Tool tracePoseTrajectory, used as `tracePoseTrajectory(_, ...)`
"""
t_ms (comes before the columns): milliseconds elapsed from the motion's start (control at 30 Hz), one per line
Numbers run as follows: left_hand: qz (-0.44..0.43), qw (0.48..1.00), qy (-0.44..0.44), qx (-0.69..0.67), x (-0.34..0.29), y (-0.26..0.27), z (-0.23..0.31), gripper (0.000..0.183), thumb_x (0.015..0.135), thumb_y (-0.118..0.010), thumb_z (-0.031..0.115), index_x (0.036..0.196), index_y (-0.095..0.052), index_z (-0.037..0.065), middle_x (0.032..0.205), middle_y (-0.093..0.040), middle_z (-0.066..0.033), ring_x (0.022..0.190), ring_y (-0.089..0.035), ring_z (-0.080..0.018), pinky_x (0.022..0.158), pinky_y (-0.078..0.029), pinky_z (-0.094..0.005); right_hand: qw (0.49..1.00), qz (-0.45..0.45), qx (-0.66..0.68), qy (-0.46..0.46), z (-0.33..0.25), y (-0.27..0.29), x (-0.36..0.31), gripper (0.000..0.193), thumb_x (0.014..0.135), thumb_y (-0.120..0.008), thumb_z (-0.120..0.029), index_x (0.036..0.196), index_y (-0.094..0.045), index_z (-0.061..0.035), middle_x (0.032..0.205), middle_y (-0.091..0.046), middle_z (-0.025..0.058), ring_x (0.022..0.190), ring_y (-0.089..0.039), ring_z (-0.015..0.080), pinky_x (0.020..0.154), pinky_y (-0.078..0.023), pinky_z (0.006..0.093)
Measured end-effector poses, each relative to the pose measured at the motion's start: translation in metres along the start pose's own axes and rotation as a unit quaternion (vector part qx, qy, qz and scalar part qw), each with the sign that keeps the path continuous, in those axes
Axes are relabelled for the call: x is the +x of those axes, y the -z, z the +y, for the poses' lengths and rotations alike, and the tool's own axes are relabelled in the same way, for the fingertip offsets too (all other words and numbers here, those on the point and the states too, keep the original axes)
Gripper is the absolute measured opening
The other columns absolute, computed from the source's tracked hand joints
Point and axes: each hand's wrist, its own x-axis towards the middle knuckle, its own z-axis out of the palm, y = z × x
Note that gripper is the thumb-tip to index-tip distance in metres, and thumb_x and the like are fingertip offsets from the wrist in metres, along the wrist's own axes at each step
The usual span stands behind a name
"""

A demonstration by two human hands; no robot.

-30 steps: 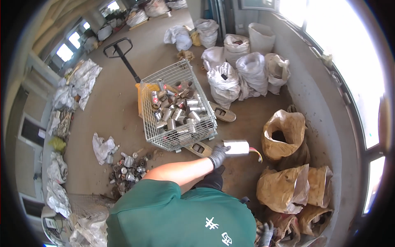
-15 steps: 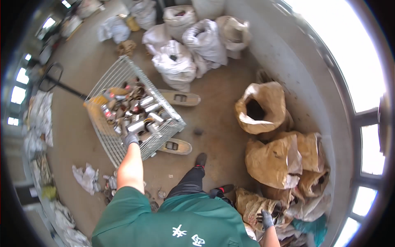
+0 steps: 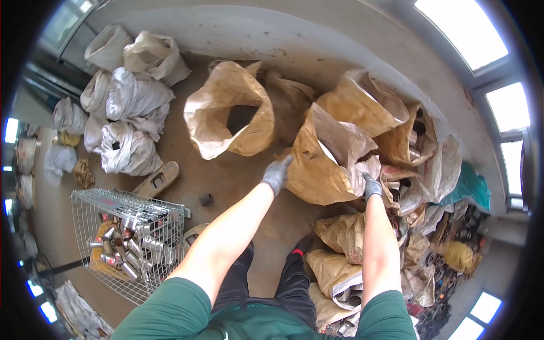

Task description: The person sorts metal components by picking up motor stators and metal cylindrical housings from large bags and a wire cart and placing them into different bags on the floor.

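A large brown paper sack [image 3: 314,170] with a torn, pale-lined mouth is tilted in front of me, between my two gloved hands. At its left side, my left hand [image 3: 277,174] in a grey glove is closed on the sack's edge. The grey-gloved right hand [image 3: 371,186] grips the right part of its rim, beside the pale lining. What lies inside this sack is hidden. Just left of it stands another brown sack [image 3: 198,127], upright, its wide mouth showing a dark inside.
A wire cage cart [image 3: 175,218] with metal cylinders stands at the lower left, near a dark cylinder [image 3: 206,199] on the floor. White sacks [image 3: 136,96] cluster at the far left. More filled sacks [image 3: 340,235] and loose parts [image 3: 436,283] crowd the right. A wall [image 3: 255,34] runs behind.
The view has turned right, away from the cart. My left hand has left the cart's contents and come to the brown sack; my right hand has moved onto the sack's rim.
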Motion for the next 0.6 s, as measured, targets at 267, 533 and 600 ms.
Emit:
tracePoseTrajectory(267,0.150,0.944,-0.031,0.293,0.132,-0.141,0.020,0.060,0.081,-0.068,0.030,0.131,-0.057,-0.002,0.132,-0.060,-0.0238,0.117,-0.063,-0.0375,0.091,-0.054,-0.0430,0.932,-0.310,0.131,-0.131,0.084,-0.066,0.001,0.028,0.077,-0.071,-0.019,0.095,-0.066,0.0020,0.090,-0.068,0.0246,0.075,-0.065,0.0377,0.073,-0.056,0.0498)
tracePoseTrajectory(533,0.118,0.768,0.066,0.625,0.123,0.026,-0.163,0.041,0.088,-0.061,0.024,0.122,-0.067,0.001,0.129,-0.065,-0.0190,0.124,-0.060,-0.0304,0.099,-0.050,-0.0342,0.830,-0.438,0.271,-0.216,0.149,-0.109,-0.147,0.041,0.064,-0.082,-0.017,0.101,-0.068,-0.0062,0.099,-0.072,0.0140,0.085,-0.069,0.0260,0.074,-0.058,0.0371)
tracePoseTrajectory(600,0.119,0.774,0.045,0.621,0.113,0.058,-0.215,0.044,0.089,-0.061,0.026,0.124,-0.065,0.000,0.127,-0.065,-0.0205,0.124,-0.060,-0.0319,0.100,-0.050,-0.0358,0.826,-0.394,0.285,-0.285,0.152,-0.114,-0.183,0.044,0.061,-0.084,-0.017,0.101,-0.070,-0.0079,0.099,-0.072,0.0140,0.086,-0.069,0.0264,0.075,-0.058,0.0348)
